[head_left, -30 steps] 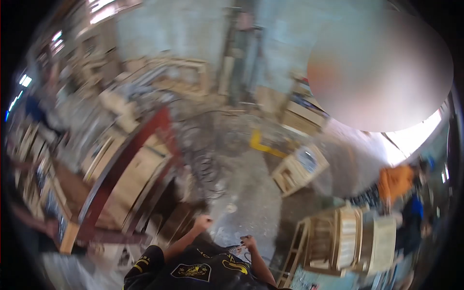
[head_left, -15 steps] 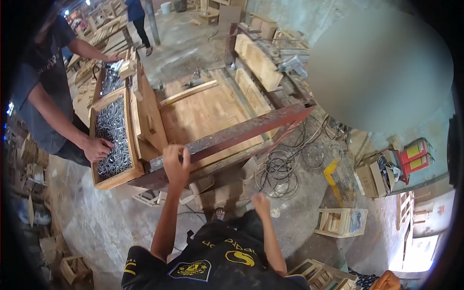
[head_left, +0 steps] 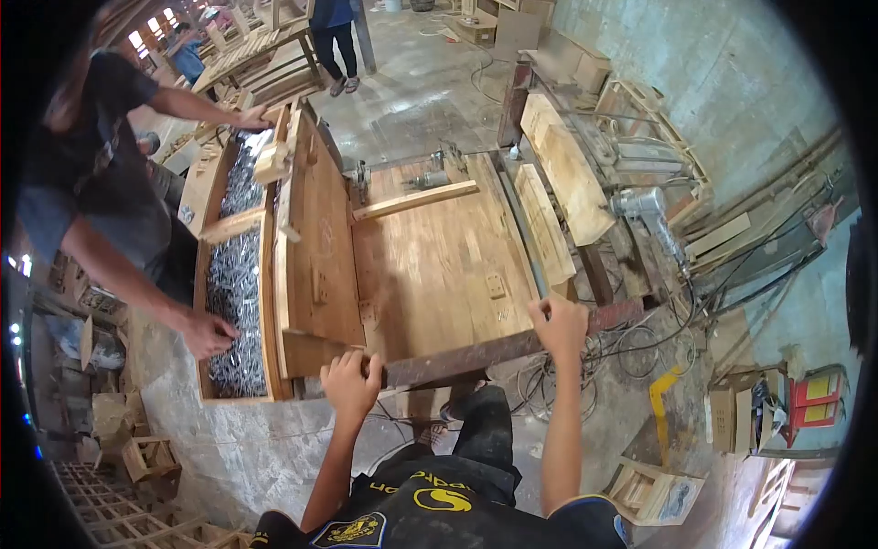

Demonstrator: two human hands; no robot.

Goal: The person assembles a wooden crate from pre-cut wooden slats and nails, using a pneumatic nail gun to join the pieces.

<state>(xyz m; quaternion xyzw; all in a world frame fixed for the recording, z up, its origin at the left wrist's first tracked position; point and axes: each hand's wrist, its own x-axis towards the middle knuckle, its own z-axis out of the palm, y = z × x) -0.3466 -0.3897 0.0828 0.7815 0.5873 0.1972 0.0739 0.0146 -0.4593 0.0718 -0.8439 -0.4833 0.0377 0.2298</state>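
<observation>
My left hand (head_left: 350,386) is at the near edge of the workbench (head_left: 457,360), beside the lower corner of an upright wooden panel (head_left: 320,247). Its fingers are bent, with the thumb apart, and nothing shows in it. Farther right, my right hand (head_left: 560,328) is at the bench's front rail, near the end of a narrow wooden board (head_left: 546,224). Its fingers are curled together; what they hold, if anything, is hidden. A flat wooden panel (head_left: 421,265) with a small block (head_left: 495,286) on it lies between and beyond my hands.
Left of the bench, a co-worker (head_left: 101,165) has one hand in a wooden tray (head_left: 266,311) of metal fasteners. A metal tool (head_left: 649,206) is at the right, others (head_left: 430,178) at the back. Cables (head_left: 631,352) lie on the floor. Another person (head_left: 334,41) stands behind.
The view has shifted, so the bench appears nearer. My right hand has come up from beside my body to the bench's front rail. My left hand remains near the panel's corner.
</observation>
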